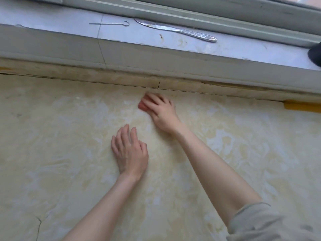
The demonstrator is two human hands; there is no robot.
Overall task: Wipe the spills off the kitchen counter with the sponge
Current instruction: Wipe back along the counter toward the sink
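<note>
- Pale, cream-marbled table [225,153] fills most of the view, running back to a raised strip and, above it, a grey window sill [60,26] under a window frame.
- On the sill lie a metal knife [175,29] and, well apart to its left, a thin wire hook [111,23]; a dark object [315,54] is cut off at the right edge, too little of it showing to name.
- Right hand [160,113] is stretched forward, palm down, fingers spread over a reddish sponge [143,103], pressing it onto the table close to the back strip. The grip is laid flat on top of the sponge rather than curled tight round it; hand and sponge are blurred.
- Left hand [129,152] rests flat on the table nearer the person, fingers loosely spread, grasping nothing.
- A grey sleeve [278,223] shows at the lower right.
- Progress, as a judgement: wiping looks to be in hand. Whitish, streaky smears swirl across the table around and to the left of the sponge, and they read as wet wipe marks or thinned spill, though I cannot tell which against the marbled pattern.
- What is left, by the same judgement: those streaks call for more passes, and the yellowish staining along the back seam is unwiped.
- Containers: none is in view, so there are no contents to report. A yellow strip [302,106] sits at the back seam on the right.
</note>
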